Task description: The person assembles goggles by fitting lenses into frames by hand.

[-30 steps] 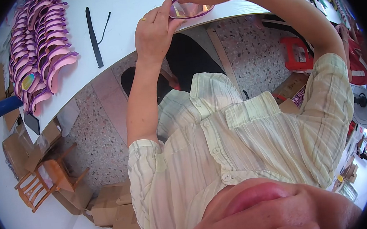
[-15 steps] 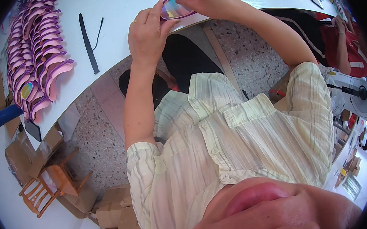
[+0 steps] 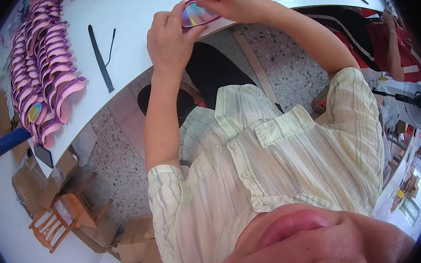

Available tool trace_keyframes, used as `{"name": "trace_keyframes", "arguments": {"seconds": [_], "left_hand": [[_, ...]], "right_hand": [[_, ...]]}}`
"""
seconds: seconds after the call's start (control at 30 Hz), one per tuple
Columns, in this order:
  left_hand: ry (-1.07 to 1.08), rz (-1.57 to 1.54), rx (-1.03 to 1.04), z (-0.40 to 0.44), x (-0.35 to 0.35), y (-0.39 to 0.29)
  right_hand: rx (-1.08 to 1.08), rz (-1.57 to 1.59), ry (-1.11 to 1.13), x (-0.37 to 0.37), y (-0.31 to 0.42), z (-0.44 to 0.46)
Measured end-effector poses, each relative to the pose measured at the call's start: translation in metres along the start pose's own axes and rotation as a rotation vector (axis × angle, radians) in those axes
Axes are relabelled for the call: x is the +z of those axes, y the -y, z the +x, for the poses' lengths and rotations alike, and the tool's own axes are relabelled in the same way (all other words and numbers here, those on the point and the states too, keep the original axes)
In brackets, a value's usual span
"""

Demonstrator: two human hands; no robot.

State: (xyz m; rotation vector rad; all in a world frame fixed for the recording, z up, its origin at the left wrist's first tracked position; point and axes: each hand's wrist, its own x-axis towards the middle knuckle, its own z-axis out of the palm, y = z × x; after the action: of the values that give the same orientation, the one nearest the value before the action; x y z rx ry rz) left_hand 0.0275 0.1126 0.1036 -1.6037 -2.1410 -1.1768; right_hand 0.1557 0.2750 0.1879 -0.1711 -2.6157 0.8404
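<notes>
A purple-rimmed goggle lens (image 3: 198, 14) with a rainbow sheen is held near the table's front edge. My left hand (image 3: 169, 39) grips its left end, with the thumb along the lower rim and the fingers at the upper rim. Bent over the lens's upper right side is my right hand (image 3: 232, 1), its fingers closed on the rim. To the left, a black strap (image 3: 101, 61) with a thin cord lies flat on the white table. Stacked pink and purple goggle frames (image 3: 51, 60) lie in rows farther left.
A phone (image 3: 43, 156) lies at the table's left corner (image 3: 61, 145), near a blue cylinder (image 3: 12, 141). Below stand a wooden chair (image 3: 64, 217) and cardboard boxes (image 3: 135, 243). A person in red (image 3: 402, 52) and a fan (image 3: 413, 99) are at the right.
Both hands and the lens have shifted left in view, and the right forearm has drawn inward. The person in red shows more fully at the right. The camera view has shifted slightly.
</notes>
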Motion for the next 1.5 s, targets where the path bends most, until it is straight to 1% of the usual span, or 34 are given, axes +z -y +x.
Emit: {"name": "trace_keyframes", "arguments": {"seconds": [0.03, 0.07, 0.13, 0.27, 0.3, 0.4, 0.43, 0.57, 0.63, 0.7, 0.8, 0.87, 1.03, 1.13, 1.23, 1.33, 1.43, 1.5], "left_hand": [[-0.002, -0.063, -0.007, 0.000, 0.000, 0.001], [-0.005, -0.084, -0.003, 0.000, 0.000, 0.002], [-0.011, -0.127, -0.001, -0.002, -0.001, 0.004], [-0.041, -0.114, 0.064, -0.001, 0.001, 0.004], [-0.036, -0.101, 0.067, -0.002, 0.000, 0.003], [-0.016, -0.059, 0.062, -0.004, -0.002, 0.003], [-0.010, -0.044, 0.059, -0.004, -0.002, 0.002], [-0.003, -0.091, 0.053, -0.004, -0.003, 0.002], [-0.004, -0.091, 0.059, -0.003, -0.003, 0.003], [-0.007, -0.105, 0.034, -0.002, -0.005, 0.001], [0.007, -0.120, 0.006, 0.000, -0.008, -0.001], [0.025, -0.120, -0.015, 0.000, -0.009, -0.002], [0.058, -0.120, -0.036, 0.000, -0.009, -0.003], [0.047, -0.107, -0.039, 0.000, -0.010, -0.005], [0.027, -0.082, 0.012, -0.001, -0.009, -0.004], [0.062, -0.097, -0.042, -0.002, -0.011, -0.005], [0.055, -0.115, -0.045, -0.001, -0.010, -0.003], [0.060, -0.116, -0.072, 0.002, -0.011, -0.004]], "right_hand": [[0.054, 0.066, -0.074, -0.009, -0.003, -0.001], [0.087, 0.032, -0.112, -0.022, -0.011, 0.000], [-0.058, -0.101, -0.052, -0.041, -0.033, 0.000], [-0.045, -0.147, 0.187, -0.049, -0.030, -0.002], [-0.018, -0.128, 0.220, -0.052, -0.028, -0.001], [-0.030, -0.073, 0.324, -0.057, -0.033, 0.006], [-0.077, -0.084, 0.345, -0.055, -0.043, 0.010], [-0.149, -0.087, 0.469, -0.065, -0.036, 0.016], [-0.108, 0.051, 0.483, -0.068, -0.045, 0.020], [-0.026, 0.151, 0.466, -0.069, -0.054, 0.021], [0.052, 0.075, 0.306, -0.071, -0.051, 0.005], [0.122, 0.090, 0.238, -0.067, -0.045, -0.006], [-0.177, 0.042, 0.119, -0.049, -0.042, -0.011], [-0.214, -0.068, 0.210, -0.048, -0.044, 0.000], [-0.218, -0.093, 0.315, -0.052, -0.043, 0.010], [-0.164, -0.016, 0.437, -0.057, -0.046, 0.019], [-0.146, 0.074, 0.433, -0.053, -0.054, 0.021], [-0.230, 0.032, 0.202, -0.040, -0.052, 0.009]]}}
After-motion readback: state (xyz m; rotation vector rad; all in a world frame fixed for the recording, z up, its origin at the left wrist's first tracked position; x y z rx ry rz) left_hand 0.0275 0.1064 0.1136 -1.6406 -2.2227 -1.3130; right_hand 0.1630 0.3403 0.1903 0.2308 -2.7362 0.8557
